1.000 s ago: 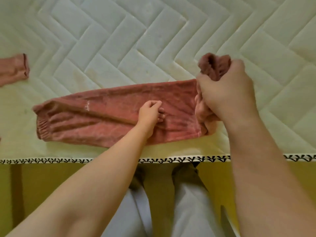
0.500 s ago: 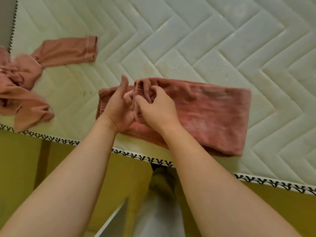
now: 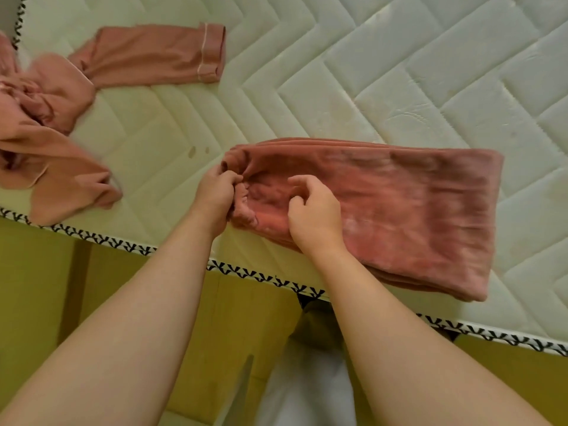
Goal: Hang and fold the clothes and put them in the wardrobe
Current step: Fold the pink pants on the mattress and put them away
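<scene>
A dark pink fleece garment [image 3: 399,210] lies folded in half on the white quilted mattress [image 3: 368,72], near its front edge. My left hand [image 3: 216,198] grips the bunched cuff end at the garment's left side. Just to the right, my right hand [image 3: 313,210] rests on top of the fabric with its fingers curled; what it holds is not clear. A lighter pink top [image 3: 61,118] lies crumpled at the far left, one sleeve stretched out toward the middle of the bed.
The mattress has a black-and-white patterned trim [image 3: 261,276] along the front edge. Below it is a yellow-brown bed frame [image 3: 92,287]. My legs in pale trousers [image 3: 307,379] stand against the frame. The wardrobe is out of view.
The right end of the garment has been folded over to the left, halving its length. Both hands have met at the left cuff end, and the right hand now sits slightly apart from the left.
</scene>
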A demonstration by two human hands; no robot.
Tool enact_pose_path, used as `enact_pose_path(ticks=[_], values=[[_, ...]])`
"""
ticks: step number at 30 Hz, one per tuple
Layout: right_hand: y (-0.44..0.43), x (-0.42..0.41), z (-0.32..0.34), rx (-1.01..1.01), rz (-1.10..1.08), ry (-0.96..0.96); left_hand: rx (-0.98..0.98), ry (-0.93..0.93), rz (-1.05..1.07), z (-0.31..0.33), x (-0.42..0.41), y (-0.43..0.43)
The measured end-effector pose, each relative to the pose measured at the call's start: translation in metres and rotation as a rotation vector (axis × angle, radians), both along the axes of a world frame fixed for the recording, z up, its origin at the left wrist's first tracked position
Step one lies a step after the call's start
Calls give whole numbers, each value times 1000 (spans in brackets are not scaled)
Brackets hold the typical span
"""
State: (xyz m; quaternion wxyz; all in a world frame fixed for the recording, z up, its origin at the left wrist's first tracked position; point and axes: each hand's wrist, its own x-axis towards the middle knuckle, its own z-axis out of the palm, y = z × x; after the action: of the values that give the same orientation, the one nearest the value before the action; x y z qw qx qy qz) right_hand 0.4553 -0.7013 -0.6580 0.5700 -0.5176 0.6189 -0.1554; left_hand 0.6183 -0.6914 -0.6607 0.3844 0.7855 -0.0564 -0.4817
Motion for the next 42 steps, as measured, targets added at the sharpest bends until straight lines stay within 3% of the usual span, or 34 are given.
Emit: enact_pose_path(ticks=[2,4,6,9,13,16,19,22,25,28,33,42], values=[[4,-4,-10,-41,-2,138,57,-151,-90,-8,1,-2],[7,-7,-21,-27,73,190,133,-440,-241,-14,-2,-1],[8,-10,-27,-5,171,185,87,-655,-327,-16,-8,4],[1,-20,-26,-30,182,111,42,-793,-420,-21,-17,17],[-21,-62,-17,-190,16,171,302,-1207,-568,-21,-31,28],[-41,-114,-15,-300,-220,311,44,-1484,-656,-16,-63,19],[-54,-172,-18,-297,-410,504,-236,-1429,-879,-21,-102,3],[-63,-219,-29,-97,-453,661,-224,-1300,-1077,-33,-135,-15],[-62,-247,-45,136,-367,488,60,-1155,-1151,-55,-144,-23],[-58,-261,-55,168,-303,282,228,-1161,-1145,-68,-148,-29],[-55,-273,-55,248,-242,124,139,-1270,-936,-53,-180,-25],[-60,-332,-11,7,-337,144,131,-1065,-910,-52,-292,-13]])
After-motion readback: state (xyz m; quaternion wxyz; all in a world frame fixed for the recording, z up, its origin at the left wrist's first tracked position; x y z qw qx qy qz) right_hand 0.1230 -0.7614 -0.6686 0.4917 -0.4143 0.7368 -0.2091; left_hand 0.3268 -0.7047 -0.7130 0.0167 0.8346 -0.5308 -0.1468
